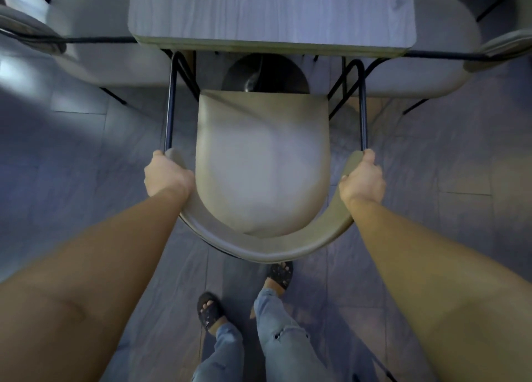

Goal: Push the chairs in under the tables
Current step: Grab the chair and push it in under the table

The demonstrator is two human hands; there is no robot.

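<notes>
both hands, left hand (167,174) and right hand (363,178), grip the chair (262,162) backrest.

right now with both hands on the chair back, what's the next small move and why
Probably a straight push forward. The left hand and right hand each grip an end of the curved backrest, and the chair sits square to the table with nearly all its seat outside the table's edge.

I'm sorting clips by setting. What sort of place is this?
Likely a café or canteen dining area: a small wood-grain table on a round pedestal base, matching padded, black-framed chairs on three sides of it, and a tiled floor.
</notes>
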